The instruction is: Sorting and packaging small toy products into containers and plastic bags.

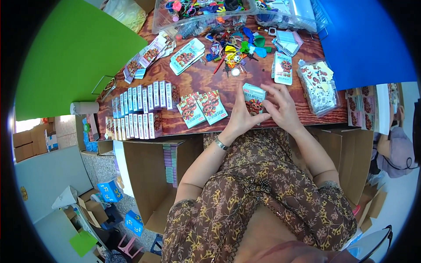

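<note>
A small pale-green carton (255, 97) with a red cartoon figure stands between my hands at the table's near edge. My left hand (242, 113) grips its left side, fingers along the side and thumb across the lower front. My right hand (283, 107) closes on its right side, fingers bent over the top corner and thumb at the front. Whatever is inside the carton does not show. Just left of my left hand lie two printed packets (201, 107), side by side with cartoon figures on them.
Rows of filled cartons (140, 107) stand on the left. Flat cartons (187, 56) lie farther back, near loose colourful trinkets (234, 50) and a clear bin (204, 15). A bag of small cards (319, 87) sits at right. Green (74, 57) and blue (364, 41) panels flank the table; open cardboard boxes (151, 175) stand below.
</note>
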A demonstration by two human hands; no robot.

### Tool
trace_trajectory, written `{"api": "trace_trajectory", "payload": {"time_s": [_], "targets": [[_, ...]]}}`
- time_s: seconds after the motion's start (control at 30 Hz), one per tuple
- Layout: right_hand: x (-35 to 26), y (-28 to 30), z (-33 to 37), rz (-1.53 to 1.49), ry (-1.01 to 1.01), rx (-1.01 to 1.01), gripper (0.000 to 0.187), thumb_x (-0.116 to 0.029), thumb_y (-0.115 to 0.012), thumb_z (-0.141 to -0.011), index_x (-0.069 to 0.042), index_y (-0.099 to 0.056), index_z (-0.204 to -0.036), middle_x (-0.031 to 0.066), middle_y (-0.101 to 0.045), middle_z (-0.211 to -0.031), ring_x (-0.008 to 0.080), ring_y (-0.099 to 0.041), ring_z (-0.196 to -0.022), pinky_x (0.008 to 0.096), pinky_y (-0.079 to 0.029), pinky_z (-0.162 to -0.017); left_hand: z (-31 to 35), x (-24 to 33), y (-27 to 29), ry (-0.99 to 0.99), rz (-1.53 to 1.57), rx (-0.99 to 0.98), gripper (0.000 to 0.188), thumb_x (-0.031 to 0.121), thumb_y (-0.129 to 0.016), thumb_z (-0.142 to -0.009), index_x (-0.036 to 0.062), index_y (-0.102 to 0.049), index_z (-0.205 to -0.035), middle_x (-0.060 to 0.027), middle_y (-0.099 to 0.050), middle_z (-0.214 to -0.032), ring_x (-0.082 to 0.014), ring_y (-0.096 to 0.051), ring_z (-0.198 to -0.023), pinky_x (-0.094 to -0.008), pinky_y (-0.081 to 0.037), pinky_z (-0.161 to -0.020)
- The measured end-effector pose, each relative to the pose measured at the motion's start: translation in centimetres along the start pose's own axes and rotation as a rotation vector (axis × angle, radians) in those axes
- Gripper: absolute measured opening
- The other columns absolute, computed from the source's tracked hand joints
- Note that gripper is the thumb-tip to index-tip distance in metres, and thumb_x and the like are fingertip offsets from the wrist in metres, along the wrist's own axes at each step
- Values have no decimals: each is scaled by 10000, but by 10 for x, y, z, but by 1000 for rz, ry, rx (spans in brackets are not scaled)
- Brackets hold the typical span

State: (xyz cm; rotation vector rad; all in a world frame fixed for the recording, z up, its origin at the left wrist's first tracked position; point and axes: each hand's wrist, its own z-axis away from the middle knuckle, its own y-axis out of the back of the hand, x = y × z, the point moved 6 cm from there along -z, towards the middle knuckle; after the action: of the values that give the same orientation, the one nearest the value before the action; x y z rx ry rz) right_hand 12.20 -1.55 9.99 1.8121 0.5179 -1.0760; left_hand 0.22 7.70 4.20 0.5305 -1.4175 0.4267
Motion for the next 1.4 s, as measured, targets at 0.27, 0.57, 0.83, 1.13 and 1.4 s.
{"api": "trace_trajectory", "payload": {"time_s": [0.27, 0.57, 0.83, 1.13, 1.4], "targets": [[-19, 18, -12, 0, 187, -152, 245, 23, -652, -903, -39, -720, -1130, 83, -673, -1005, 181, -662, -889, 294, -528, -720, 9, 12, -1, -108, -136, -5, 1244, 230, -891, -692, -36, -30, -1551, -277, -468, -1388, -358, -519, -1289, -421, -435, -1061], [-23, 16, -8, -44, 110, -179, 257, 32, -659, -889, -30, -723, -1130, 102, -673, -1082, 174, -666, -923, 290, -536, -739, 12, 23, 1, -175, -338, 127, 1236, 180, -874, -708, -59, 4, -1544, -309, -388, -1443, -438, -460, -1323, -445, -423, -1073], [-6, 2, -3, -151, 101, -110, 195, -4, -626, -930, 13, -671, -1119, 116, -647, -1150, 129, -641, -952, 275, -539, -779, 13, 26, -1, -219, -416, 177, 1190, 205, -857, -730, -69, -35, -1545, -304, -464, -1380, -390, -537, -1254, -439, -461, -1019], [79, -21, -10, -998, -657, -96, 198, -134, -609, -979, -32, -623, -1148, 51, -668, -1056, 133, -655, -990, 326, -560, -859, 13, -4, 15, -260, 160, 124, 833, -24, -659, -858, 26, -213, -1559, -207, -376, -1526, -300, -469, -1361, -393, -406, -1106], [71, -58, -6, -919, -686, -271, 196, -224, -582, -1015, -50, -646, -1079, 36, -666, -1042, 133, -659, -947, 304, -549, -823, 10, 20, 4, -511, -298, 365, 913, 25, -817, -738, -13, -261, -1461, -205, -421, -1443, -297, -519, -1292, -382, -467, -1047]]}}
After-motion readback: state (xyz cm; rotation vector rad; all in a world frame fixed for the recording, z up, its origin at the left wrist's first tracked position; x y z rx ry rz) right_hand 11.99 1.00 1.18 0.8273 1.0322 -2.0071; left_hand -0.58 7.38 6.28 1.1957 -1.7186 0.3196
